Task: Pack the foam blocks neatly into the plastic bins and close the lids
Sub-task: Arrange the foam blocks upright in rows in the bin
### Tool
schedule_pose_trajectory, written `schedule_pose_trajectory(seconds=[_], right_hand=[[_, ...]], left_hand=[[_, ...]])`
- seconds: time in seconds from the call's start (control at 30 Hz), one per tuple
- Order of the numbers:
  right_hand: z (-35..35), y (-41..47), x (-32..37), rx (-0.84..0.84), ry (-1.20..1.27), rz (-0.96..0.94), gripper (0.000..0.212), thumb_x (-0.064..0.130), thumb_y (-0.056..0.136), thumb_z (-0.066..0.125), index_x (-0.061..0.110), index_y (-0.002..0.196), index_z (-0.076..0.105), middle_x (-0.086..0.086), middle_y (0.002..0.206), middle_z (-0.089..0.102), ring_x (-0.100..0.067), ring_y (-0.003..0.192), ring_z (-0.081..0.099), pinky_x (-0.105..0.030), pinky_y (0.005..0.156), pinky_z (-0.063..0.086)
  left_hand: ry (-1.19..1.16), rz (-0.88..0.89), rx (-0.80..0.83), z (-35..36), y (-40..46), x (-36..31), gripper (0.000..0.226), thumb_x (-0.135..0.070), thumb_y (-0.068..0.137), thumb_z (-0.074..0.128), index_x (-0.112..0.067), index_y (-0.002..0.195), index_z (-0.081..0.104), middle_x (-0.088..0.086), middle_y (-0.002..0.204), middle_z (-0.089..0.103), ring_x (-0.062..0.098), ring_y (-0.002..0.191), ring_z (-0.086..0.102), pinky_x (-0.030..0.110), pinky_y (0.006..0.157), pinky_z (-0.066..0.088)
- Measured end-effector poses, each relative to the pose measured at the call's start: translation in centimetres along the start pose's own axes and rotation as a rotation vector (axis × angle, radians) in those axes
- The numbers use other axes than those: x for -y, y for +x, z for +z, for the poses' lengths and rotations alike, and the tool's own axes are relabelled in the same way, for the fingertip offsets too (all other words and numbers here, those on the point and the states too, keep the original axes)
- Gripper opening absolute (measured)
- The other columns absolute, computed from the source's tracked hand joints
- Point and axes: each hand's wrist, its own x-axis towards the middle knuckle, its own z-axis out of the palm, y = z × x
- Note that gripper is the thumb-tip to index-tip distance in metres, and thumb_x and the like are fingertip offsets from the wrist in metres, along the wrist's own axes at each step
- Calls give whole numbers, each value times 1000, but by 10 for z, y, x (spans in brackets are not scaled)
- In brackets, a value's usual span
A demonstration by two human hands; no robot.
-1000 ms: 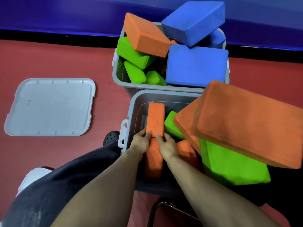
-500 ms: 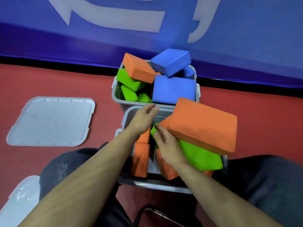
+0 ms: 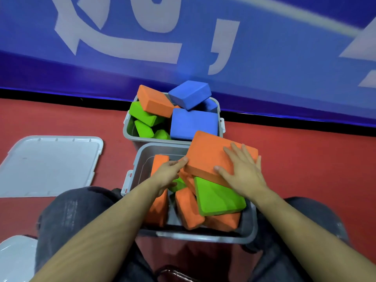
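Far left on the red floor (image 3: 305,151) there's a grey lid (image 3: 48,163) lying flat, and a bit of a 2nd lid (image 3: 14,259) poking in at the bottom-left corner, so neither bin is closed yet

Next over, the person's left hand (image 3: 168,174) is reaching into the near bin (image 3: 140,159), w/ the fingertips touching the left edge of the big orange block (image 3: 207,155). Fingers look only loosely bent, not wrapped round anything. Just left of it an upright orange block (image 3: 159,161) stands against the bin wall

Middle: more blocks jumbled in the near bin, incl a green block (image 3: 217,198) tilted on top of a couple orange ones. Behind it the far bin (image 3: 127,127) is piled w/ green, orange and blue blocks sticking up way over the rim, so no lid is going on that as is

Right side: the right hand (image 3: 242,171) lies flat and spread on top of the big orange block, palm down, pressing not gripping. That block sits tilted over the bin's far right corner, prob resting on the pile

Handling guess: foam like this should be v light and a bit squishy, not slippery, basically unbreakable. Best hold imo is one hand on each long edge, then stand it on edge next to the upright one, bc pushing flat from above prob just wedges it on the pile
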Motion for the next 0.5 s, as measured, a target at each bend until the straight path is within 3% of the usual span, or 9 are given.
schedule_pose_trajectory(seconds=[0.07, 0.13, 0.23, 0.37, 0.5], right_hand=[[1, 2, -12, 66, 91, 160, 85, 79, 86, 47, 40, 157, 24, 11, 170, 0, -23, 156, -12, -70, 117, 5], [4, 7, -16, 87, 205, 230, 91, 80, 84, 49, 36, 159, 23, 6, 170, -4, -25, 155, -18, -66, 121, 9], [10, 13, -14, 10, 233, 217, 90, 75, 86, 53, 29, 159, 27, -1, 171, 3, -27, 156, -14, -48, 125, 9], [17, 15, 2, -73, 265, 170, 90, 73, 84, 60, 26, 157, 35, -2, 170, 11, -23, 157, -5, -42, 126, 10], [30, 18, 27, -108, 363, 71, 95, 66, 81, 69, 26, 158, 30, 6, 170, 1, -14, 156, -9, -40, 124, 13]], left_hand=[[-17, -32, 22, 3, 4, 0, 44, -61, 92, 61, -24, 116, 62, 2, 116, 61, 23, 112, 59, 43, 99, 46], [-60, -51, 46, 5, 8, -3, 38, -59, 92, 62, -23, 104, 65, 1, 105, 68, 20, 105, 64, 43, 103, 45], [-143, -29, 55, 8, 18, -6, 46, -59, 86, 70, -18, 107, 70, 1, 103, 75, 23, 112, 69, 43, 99, 49], [-248, -19, 6, 3, 19, -12, 56, -62, 81, 74, -19, 116, 68, 3, 116, 72, 25, 110, 69, 43, 96, 56], [-448, 70, -90, -12, 14, -15, 45, -47, 84, 78, -16, 114, 66, 0, 102, 74, 20, 88, 72, 42, 90, 60]])
